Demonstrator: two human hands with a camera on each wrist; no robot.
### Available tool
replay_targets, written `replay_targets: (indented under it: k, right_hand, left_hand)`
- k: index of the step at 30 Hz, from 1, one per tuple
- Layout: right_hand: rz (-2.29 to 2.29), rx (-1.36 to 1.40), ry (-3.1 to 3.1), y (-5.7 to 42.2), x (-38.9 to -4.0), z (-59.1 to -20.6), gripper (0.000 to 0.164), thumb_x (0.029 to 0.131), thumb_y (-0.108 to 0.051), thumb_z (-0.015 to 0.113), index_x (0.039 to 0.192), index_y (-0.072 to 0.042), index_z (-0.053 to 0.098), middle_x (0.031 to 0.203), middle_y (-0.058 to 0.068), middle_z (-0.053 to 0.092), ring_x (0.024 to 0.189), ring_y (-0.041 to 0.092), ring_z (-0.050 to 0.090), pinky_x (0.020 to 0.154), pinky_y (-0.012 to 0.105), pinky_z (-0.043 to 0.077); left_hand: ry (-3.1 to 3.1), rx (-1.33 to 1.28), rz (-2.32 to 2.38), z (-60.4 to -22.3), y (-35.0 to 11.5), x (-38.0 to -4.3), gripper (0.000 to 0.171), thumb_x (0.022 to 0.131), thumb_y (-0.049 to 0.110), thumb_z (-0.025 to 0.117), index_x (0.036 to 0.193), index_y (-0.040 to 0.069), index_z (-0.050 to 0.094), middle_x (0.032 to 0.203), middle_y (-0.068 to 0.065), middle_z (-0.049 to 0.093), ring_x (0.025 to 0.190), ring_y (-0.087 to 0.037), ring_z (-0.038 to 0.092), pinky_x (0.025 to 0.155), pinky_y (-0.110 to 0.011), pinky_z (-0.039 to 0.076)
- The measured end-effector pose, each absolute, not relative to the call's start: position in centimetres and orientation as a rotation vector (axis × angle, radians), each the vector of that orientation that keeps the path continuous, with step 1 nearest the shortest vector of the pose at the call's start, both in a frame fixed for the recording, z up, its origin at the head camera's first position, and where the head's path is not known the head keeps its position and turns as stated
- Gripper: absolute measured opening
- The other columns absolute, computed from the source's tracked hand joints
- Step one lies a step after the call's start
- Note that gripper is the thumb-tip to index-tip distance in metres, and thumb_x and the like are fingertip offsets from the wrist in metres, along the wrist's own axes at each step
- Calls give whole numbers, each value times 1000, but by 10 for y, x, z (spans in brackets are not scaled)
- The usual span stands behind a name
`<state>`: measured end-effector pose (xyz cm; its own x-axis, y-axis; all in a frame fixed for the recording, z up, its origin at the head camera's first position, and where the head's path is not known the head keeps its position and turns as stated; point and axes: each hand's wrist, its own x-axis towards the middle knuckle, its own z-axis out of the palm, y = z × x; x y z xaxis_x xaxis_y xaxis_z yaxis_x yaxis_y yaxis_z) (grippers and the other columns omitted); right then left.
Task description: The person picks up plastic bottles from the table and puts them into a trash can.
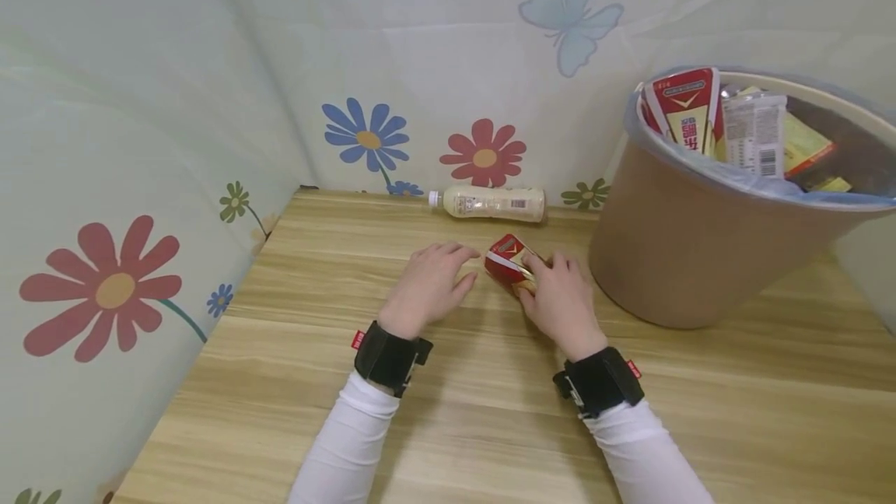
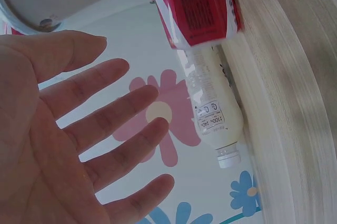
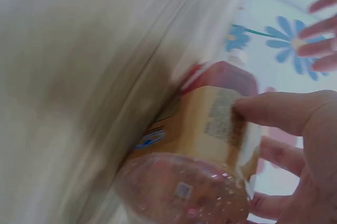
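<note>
A red and gold drink carton (image 1: 509, 261) lies on the table, its red end pointing away. My right hand (image 1: 563, 298) grips its near right part, thumb on one side and fingers on the other. In the right wrist view the carton (image 3: 205, 124) shows a gold side with a code patch and a shiny near end. To the left, my left hand (image 1: 432, 282) is held just beside the carton, fingers spread and touching nothing; the left wrist view shows its open palm (image 2: 47, 129). Behind both hands a pale plastic bottle (image 1: 493, 203) with a white cap lies on its side.
A large brown bin (image 1: 693, 247) with a bluish liner stands at the right. Inside are another red and gold carton (image 1: 689, 111), a clear wrapper (image 1: 756, 131) and other packaging. A flower-printed sheet (image 1: 420, 37) borders the table (image 1: 294, 379) at the back and left.
</note>
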<state>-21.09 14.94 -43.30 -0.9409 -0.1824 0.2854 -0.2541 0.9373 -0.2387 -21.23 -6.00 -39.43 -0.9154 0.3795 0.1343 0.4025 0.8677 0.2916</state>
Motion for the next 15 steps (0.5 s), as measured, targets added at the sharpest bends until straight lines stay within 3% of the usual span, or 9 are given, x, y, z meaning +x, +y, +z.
replay_targets:
  k: [9,15]
  right_hand:
    - [536,249,-2859,144,-187,-430,49,83,-23,81,129,-13,65,114,25,60,104,46,57,80,59,52]
    - [712,255,-2843,151,-191,-424,69,81,-25,83,141,-7,54,134,30,51,118,52,51,96,65,47]
  left_hand:
    - [-2977,-619,-513,-395,-64,-211,40,100,29,61,139,18,60,140,-6,63,131,-29,58,108,-52,48]
    - [-2973,-641,-502,-394,-64,-211,42,101,31,59,141,18,58,142,-6,62,132,-28,58,108,-52,49]
